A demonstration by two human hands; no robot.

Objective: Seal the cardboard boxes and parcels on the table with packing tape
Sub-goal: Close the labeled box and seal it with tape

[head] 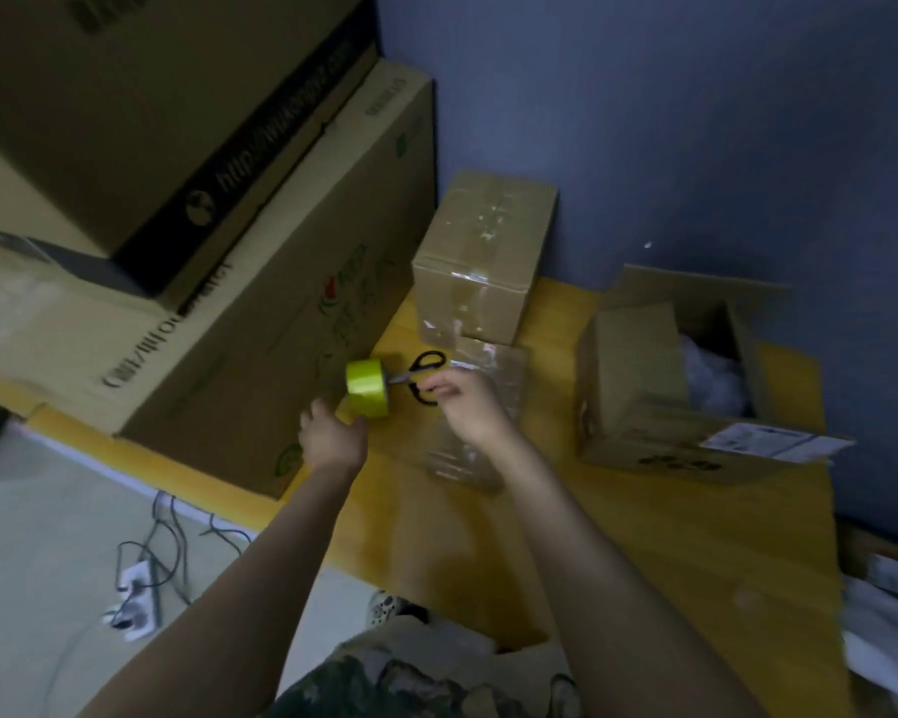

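A yellow-green tape roll [368,388] stands on edge on the yellow table [670,536], against the big carton. My left hand [333,432] reaches just below the roll with fingers spread, and the thumb is close to its lower edge. Black-handled scissors [426,367] lie with their blades pointing at the roll. My right hand [470,406] pinches their lower handle loop. Under that hand lies a small flat parcel [462,458] shiny with clear tape. Behind it stands a taped brown box [483,261]. An open box [659,386] with white filling sits to the right.
Two large cartons [203,303] are stacked on the table's left part. The blue wall [695,121] is close behind the boxes. Cables and a power strip [136,598] lie on the floor to the left. White papers [887,640] lie at the right edge.
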